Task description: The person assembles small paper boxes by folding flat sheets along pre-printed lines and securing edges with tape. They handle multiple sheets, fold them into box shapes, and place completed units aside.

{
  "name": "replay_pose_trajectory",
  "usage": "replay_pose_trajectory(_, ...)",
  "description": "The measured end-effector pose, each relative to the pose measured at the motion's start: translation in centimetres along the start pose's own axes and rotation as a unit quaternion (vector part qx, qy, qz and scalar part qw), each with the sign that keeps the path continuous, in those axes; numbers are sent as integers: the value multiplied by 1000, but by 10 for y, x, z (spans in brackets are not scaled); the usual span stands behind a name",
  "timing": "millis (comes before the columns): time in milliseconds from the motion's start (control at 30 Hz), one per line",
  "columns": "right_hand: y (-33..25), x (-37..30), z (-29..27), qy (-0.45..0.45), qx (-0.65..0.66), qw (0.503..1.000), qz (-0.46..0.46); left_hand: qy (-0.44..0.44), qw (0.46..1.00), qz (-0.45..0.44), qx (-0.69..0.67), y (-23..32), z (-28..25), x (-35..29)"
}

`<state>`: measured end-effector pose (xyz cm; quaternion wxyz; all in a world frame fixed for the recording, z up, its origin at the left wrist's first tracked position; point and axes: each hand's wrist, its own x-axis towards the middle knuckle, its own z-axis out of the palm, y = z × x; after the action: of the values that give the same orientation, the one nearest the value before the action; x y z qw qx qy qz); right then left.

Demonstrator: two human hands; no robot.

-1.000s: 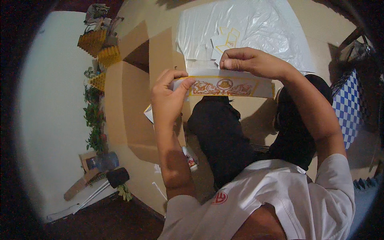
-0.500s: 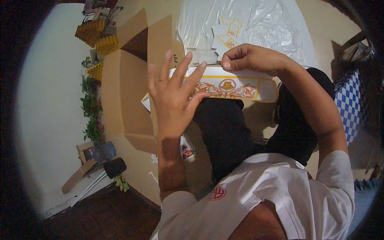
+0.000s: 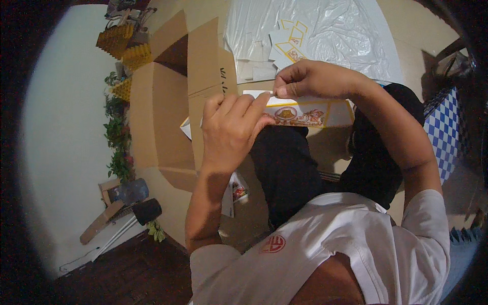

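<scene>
A long white paper box [image 3: 315,113] with yellow borders and an orange ornament lies across above my knees. My left hand [image 3: 229,127] is closed around its left part, with the thumb on the printed face and the fingers over the upper edge. At that edge my right hand [image 3: 305,81] pinches, thumb and forefinger together beside the left fingertips, on a white flap of the box. The left end of the box is hidden behind my left hand.
Beyond my hands, a table [image 3: 345,30] under crinkled white plastic holds flat white-and-yellow card pieces [image 3: 292,43]. An open brown carton [image 3: 170,117] stands at the left. A blue-and-white checked bag [image 3: 443,132] is at the right. Plants [image 3: 119,137] line the wall.
My left hand, spread before, has closed on the box with its fingers curled over the upper edge. My right hand has shifted slightly left and nearer, toward the left fingertips.
</scene>
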<state>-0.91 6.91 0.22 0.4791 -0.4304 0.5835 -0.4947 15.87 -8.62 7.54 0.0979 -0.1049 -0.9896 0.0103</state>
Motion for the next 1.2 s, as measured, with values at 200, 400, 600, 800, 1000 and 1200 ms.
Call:
replay_pose_trajectory(200, -22, -15, 9, 133, -306, 916, -222, 52, 996, -66, -10, -13, 4, -13)
replay_pose_trajectory(400, 2, -6, 15, 178, -441, 842, -255, 14, 989, -147, -23, -10, 3, -20)
replay_pose_trajectory(600, -1, -5, 9, 190, -485, 809, -274, 53, 993, -105, 0, 1, 3, -5)
replay_pose_trajectory(800, -22, -17, -7, 253, -337, 883, -206, 51, 990, -116, -58, -1, 19, 16)
replay_pose_trajectory(1000, -23, -29, -38, 273, -233, 921, -152, 31, 912, -307, -269, -35, 40, 12)
replay_pose_trajectory(1200, -18, -27, -37, 261, -50, 951, -160, 123, 898, -244, -345, 3, 41, 52)
